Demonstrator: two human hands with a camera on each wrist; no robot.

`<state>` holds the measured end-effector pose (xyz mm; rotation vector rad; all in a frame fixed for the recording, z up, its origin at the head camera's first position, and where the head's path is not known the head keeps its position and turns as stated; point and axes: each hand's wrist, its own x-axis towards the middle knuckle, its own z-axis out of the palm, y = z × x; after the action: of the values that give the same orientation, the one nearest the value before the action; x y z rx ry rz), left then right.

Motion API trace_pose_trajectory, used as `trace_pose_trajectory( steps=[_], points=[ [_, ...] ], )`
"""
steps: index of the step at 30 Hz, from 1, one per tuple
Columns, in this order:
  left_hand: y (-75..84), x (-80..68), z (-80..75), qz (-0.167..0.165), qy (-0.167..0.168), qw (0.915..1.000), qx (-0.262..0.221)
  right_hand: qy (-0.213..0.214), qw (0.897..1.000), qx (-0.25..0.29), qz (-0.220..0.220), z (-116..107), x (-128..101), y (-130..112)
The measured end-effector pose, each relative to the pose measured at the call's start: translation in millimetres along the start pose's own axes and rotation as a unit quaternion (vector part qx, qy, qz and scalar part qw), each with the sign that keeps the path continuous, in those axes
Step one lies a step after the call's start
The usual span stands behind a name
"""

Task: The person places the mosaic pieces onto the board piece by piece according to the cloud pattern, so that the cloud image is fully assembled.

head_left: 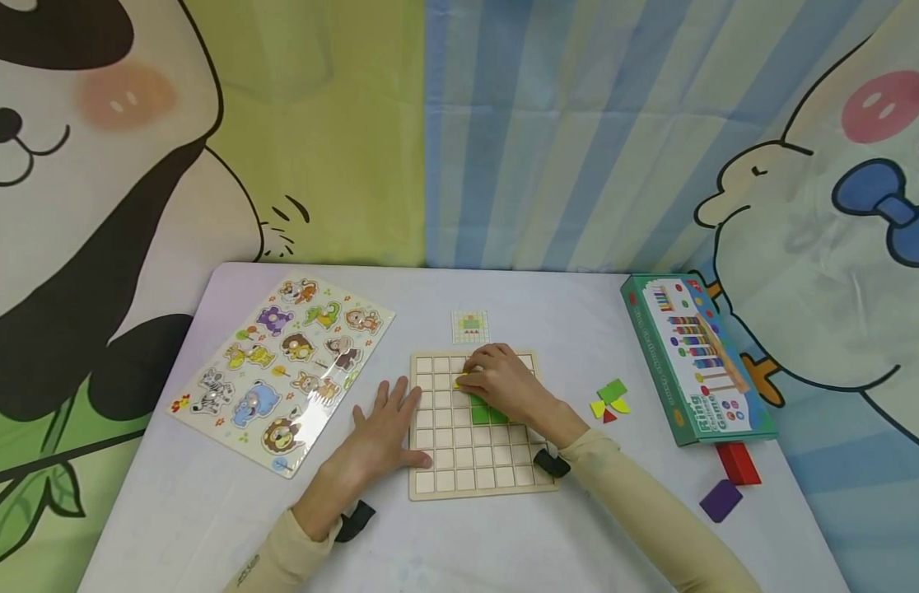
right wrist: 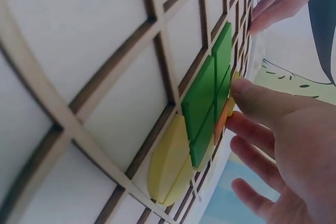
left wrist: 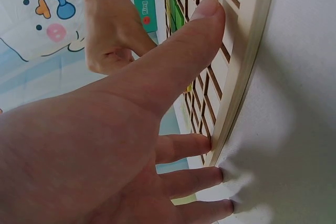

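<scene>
A wooden grid board [head_left: 496, 478] lies in the middle of the table. My left hand [head_left: 395, 405] lies flat at its left edge, with the thumb [left wrist: 202, 24] on the frame and the fingers [left wrist: 199, 145] against the side. My right hand [head_left: 480, 372] is arched over the board's upper middle. Its thumb [right wrist: 257, 98] and forefinger pinch a small orange piece [right wrist: 222, 120] at the top of the green squares [right wrist: 207, 100] set in the cells. Beside the green squares lies a yellow curved piece [right wrist: 168, 166], also seen in the head view [head_left: 459, 382].
A small pattern card [head_left: 470, 326] lies behind the board and an animal puzzle [head_left: 282, 371] to its left. On the right sit loose coloured pieces [head_left: 610, 399], a green game box [head_left: 692, 358], a red block [head_left: 737, 463] and a purple block [head_left: 720, 500].
</scene>
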<state>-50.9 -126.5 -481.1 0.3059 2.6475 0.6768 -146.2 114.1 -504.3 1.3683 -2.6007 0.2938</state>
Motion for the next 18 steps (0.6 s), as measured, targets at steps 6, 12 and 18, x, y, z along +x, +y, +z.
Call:
trace_pose_trajectory(
  steps=[6,12,18],
  points=[
    [-0.2,0.2,0.5,-0.004,-0.006,1.0000,-0.004,0.005,1.000,0.001,0.004,1.0,-0.3,-2.1],
    [0.1,0.0,-0.2,-0.002,-0.005,1.0000,-0.001,0.015,0.999,0.025,0.019,1.8,0.5,-2.1],
    [-0.5,-0.1,-0.3,-0.001,-0.004,1.0000,-0.001,0.010,0.999,0.032,0.016,0.6,1.1,-0.7]
  ],
)
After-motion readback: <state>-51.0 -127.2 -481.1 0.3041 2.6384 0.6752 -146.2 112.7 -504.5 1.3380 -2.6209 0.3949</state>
